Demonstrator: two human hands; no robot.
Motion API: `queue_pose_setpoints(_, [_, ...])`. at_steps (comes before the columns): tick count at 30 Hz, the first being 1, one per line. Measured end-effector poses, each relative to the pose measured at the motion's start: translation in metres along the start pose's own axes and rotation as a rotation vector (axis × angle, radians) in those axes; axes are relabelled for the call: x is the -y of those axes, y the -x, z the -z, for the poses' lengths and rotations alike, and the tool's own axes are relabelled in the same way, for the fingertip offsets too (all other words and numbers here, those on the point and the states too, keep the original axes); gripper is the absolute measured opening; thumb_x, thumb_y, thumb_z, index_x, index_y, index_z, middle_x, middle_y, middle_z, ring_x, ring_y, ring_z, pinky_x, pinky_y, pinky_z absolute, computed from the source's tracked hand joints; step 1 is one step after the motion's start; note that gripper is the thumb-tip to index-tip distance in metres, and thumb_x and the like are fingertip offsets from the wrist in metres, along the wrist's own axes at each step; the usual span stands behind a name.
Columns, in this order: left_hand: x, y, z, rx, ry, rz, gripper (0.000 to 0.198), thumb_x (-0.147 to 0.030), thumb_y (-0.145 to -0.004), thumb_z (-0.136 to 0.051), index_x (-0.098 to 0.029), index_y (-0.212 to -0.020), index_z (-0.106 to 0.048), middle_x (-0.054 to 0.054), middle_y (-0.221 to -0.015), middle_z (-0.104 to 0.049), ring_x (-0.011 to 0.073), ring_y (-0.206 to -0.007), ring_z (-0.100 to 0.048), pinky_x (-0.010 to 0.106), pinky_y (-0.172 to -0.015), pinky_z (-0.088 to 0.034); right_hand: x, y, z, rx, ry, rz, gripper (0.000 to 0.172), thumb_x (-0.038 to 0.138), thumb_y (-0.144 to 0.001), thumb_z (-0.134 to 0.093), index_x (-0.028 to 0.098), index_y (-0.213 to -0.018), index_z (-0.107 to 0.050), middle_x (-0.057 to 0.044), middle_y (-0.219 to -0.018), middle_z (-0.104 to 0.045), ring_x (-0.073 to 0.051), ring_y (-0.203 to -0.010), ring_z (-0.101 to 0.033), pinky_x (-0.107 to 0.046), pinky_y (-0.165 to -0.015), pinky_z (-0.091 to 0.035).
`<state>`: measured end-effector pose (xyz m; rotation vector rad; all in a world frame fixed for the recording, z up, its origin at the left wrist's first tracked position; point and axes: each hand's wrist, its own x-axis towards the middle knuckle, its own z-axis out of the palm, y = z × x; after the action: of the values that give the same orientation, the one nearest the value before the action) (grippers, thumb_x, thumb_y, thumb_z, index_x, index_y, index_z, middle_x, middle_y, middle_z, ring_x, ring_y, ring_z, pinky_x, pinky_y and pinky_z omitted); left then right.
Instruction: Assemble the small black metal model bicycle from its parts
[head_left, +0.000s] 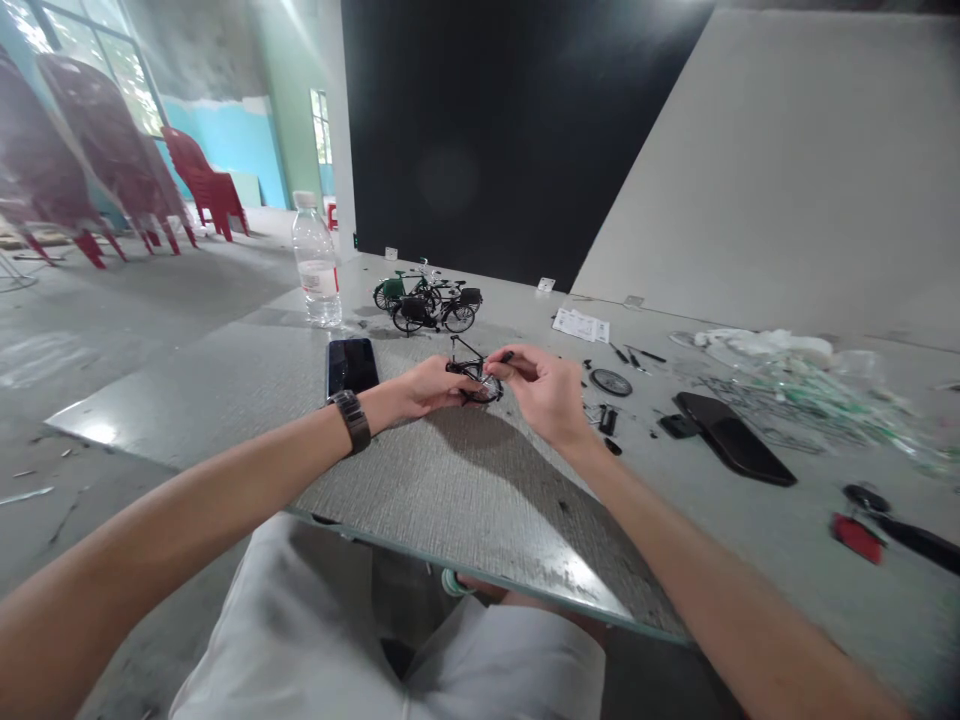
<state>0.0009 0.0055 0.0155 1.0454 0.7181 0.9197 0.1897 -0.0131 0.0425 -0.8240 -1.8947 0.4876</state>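
A partly built black miniature bicycle (484,385) is held just above the table, with one spoked wheel visible on it. My left hand (424,388), with a dark watch at the wrist, is closed around its frame. On the right side of the bicycle, my right hand (547,392) pinches a small dark part (507,357) between thumb and fingers, close to the wheel. What exactly this part is, I cannot make out. Beyond my hands, several finished miniature bicycles (435,312) stand together, black ones in front and a green one behind.
A loose wheel (610,382) and small black parts (608,420) lie right of my hands. Farther right are a black phone-like slab (735,440), plastic wrapping (832,385) and a red item (857,538). A phone (352,366) and water bottle (316,265) stand left. A paper (580,325) lies behind.
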Motion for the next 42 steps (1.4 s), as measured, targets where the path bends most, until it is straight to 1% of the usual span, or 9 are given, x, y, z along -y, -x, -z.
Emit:
queue_pose_setpoints(4, [-0.003, 0.002, -0.004, -0.047, 0.057, 0.006, 0.003, -0.01, -0.086, -0.072, -0.009, -0.089, -0.073, 0.013, -0.093, -0.076, 0.0181, -0.088, -0.073, 0.037, -0.095, -0.058, 0.011, -0.001, 0.004, -0.035, 0.001, 0.054, 0.028, 0.048, -0.097, -0.062, 0.023, -0.103, -0.071, -0.008, -0.091, -0.076, -0.024, -0.087, -0.074, -0.041, -0.08, -0.061])
queue_pose_setpoints(7, [-0.007, 0.005, -0.007, -0.066, 0.125, 0.048, 0.016, -0.019, -0.097, -0.061, -0.008, -0.091, -0.072, 0.016, -0.096, -0.077, 0.0184, -0.09, -0.074, 0.034, -0.096, -0.058, 0.01, -0.003, 0.013, -0.163, 0.02, 0.064, 0.036, 0.052, -0.104, -0.046, 0.023, -0.117, -0.064, -0.006, -0.081, -0.067, -0.02, -0.074, -0.067, -0.034, -0.067, -0.056])
queue_pose_setpoints(8, [-0.008, 0.006, -0.008, -0.059, 0.152, 0.052, 0.02, -0.021, -0.099, -0.059, -0.008, -0.093, -0.072, 0.016, -0.098, -0.077, 0.0185, -0.09, -0.074, 0.034, -0.096, -0.058, 0.008, -0.003, 0.016, -0.162, 0.055, 0.055, 0.037, 0.052, -0.106, -0.042, 0.023, -0.118, -0.062, -0.004, -0.075, -0.062, -0.018, -0.066, -0.062, -0.032, -0.06, -0.051])
queue_pose_setpoints(10, [-0.01, 0.007, -0.009, -0.029, 0.202, 0.051, 0.021, -0.024, -0.101, -0.057, -0.009, -0.099, -0.071, 0.016, -0.099, -0.077, 0.0183, -0.088, -0.074, 0.035, -0.095, -0.058, 0.001, -0.001, 0.024, -0.032, 0.156, 0.046, 0.037, 0.052, -0.106, -0.042, 0.022, -0.118, -0.06, 0.001, -0.064, -0.051, -0.014, -0.052, -0.048, -0.028, -0.05, -0.039])
queue_pose_setpoints(13, [-0.011, 0.009, -0.01, -0.019, 0.209, 0.083, 0.019, -0.027, -0.1, -0.059, -0.012, -0.105, -0.07, 0.013, -0.094, -0.077, 0.0181, -0.082, -0.074, 0.035, -0.089, -0.06, -0.008, 0.002, 0.03, 0.202, 0.292, 0.113, 0.038, 0.053, -0.1, -0.058, 0.021, -0.12, -0.06, 0.005, -0.062, -0.044, -0.012, -0.05, -0.039, -0.027, -0.05, -0.03])
queue_pose_setpoints(16, [-0.01, 0.011, -0.01, -0.011, 0.168, 0.138, 0.023, -0.032, -0.1, -0.058, -0.013, -0.106, -0.069, 0.012, -0.088, -0.076, 0.0186, -0.075, -0.073, 0.036, -0.083, -0.06, -0.01, 0.003, 0.029, 0.19, 0.343, 0.147, 0.034, 0.052, -0.101, -0.056, 0.021, -0.115, -0.062, 0.004, -0.062, -0.046, -0.012, -0.052, -0.039, -0.027, -0.054, -0.031])
queue_pose_setpoints(22, [-0.008, 0.011, -0.009, 0.055, 0.151, 0.182, 0.03, -0.04, -0.098, -0.06, -0.015, -0.108, -0.071, 0.01, -0.086, -0.076, 0.0189, -0.072, -0.073, 0.035, -0.079, -0.06, -0.006, 0.004, 0.026, 0.137, 0.345, 0.121, 0.031, 0.05, -0.1, -0.057, 0.022, -0.112, -0.065, 0.006, -0.056, -0.042, -0.013, -0.049, -0.036, -0.027, -0.053, -0.03])
queue_pose_setpoints(34, [-0.008, 0.012, -0.01, 0.056, 0.14, 0.186, 0.029, -0.039, -0.096, -0.062, -0.015, -0.108, -0.071, 0.011, -0.089, -0.076, 0.0195, -0.073, -0.073, 0.034, -0.077, -0.061, -0.008, 0.005, 0.028, 0.15, 0.337, 0.111, 0.03, 0.048, -0.099, -0.06, 0.023, -0.114, -0.066, 0.006, -0.055, -0.044, -0.012, -0.048, -0.036, -0.026, -0.053, -0.029])
queue_pose_setpoints(42, [-0.01, 0.014, -0.012, 0.004, 0.131, 0.191, 0.028, -0.039, -0.095, -0.063, -0.015, -0.107, -0.071, 0.01, -0.087, -0.076, 0.0195, -0.072, -0.074, 0.034, -0.077, -0.061, -0.008, 0.005, 0.027, 0.149, 0.338, 0.115, 0.029, 0.047, -0.099, -0.06, 0.022, -0.113, -0.066, 0.007, -0.054, -0.041, -0.013, -0.048, -0.036, -0.026, -0.053, -0.03])
